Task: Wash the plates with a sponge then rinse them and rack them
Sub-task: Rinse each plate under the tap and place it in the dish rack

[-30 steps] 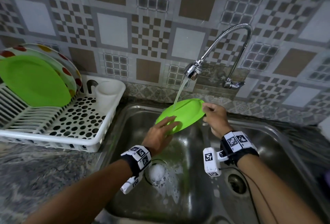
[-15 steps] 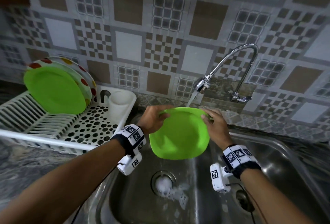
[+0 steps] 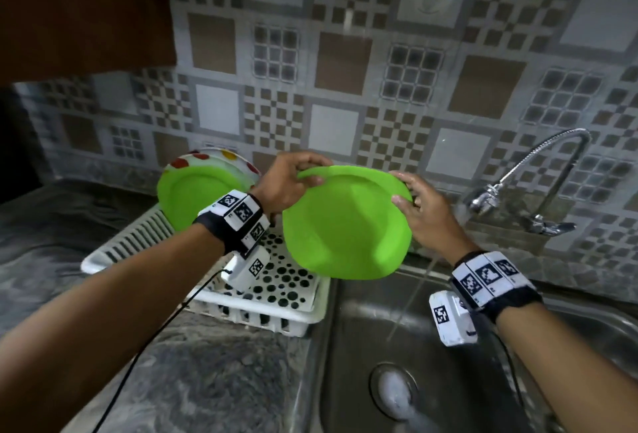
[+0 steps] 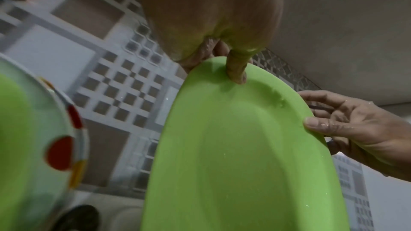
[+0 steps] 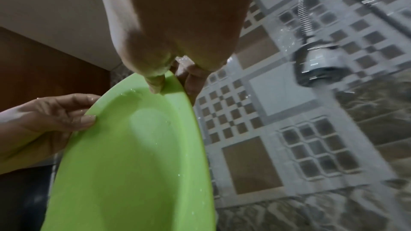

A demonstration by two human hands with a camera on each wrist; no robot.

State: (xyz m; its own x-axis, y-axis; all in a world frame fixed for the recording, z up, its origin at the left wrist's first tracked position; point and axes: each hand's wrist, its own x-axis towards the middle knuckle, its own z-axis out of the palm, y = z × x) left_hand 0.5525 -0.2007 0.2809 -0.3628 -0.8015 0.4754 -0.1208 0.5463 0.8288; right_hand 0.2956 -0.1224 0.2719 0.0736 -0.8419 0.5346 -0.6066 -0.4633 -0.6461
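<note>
Both hands hold a wet green plate [image 3: 345, 225] upright in the air, between the sink and the white dish rack [image 3: 283, 298]. My left hand [image 3: 293, 180] pinches its upper left rim, thumb on the inner face [image 4: 237, 71]. My right hand [image 3: 414, 204] pinches the upper right rim [image 5: 155, 83]. Another green plate [image 3: 188, 191] stands in the rack in front of a white plate with coloured dots [image 3: 221, 158]. No sponge is in view.
The tap [image 3: 483, 203] at the right runs a thin stream into the steel sink [image 3: 362, 329], whose drain [image 3: 393, 391] holds foam. A dark stone counter [image 3: 207, 374] lies under the rack. A brown cabinet [image 3: 86, 8] hangs at the upper left.
The plate has come out of the water stream, been tilted upright and carried left toward the rack. My left hand moved from the plate's face to its rim.
</note>
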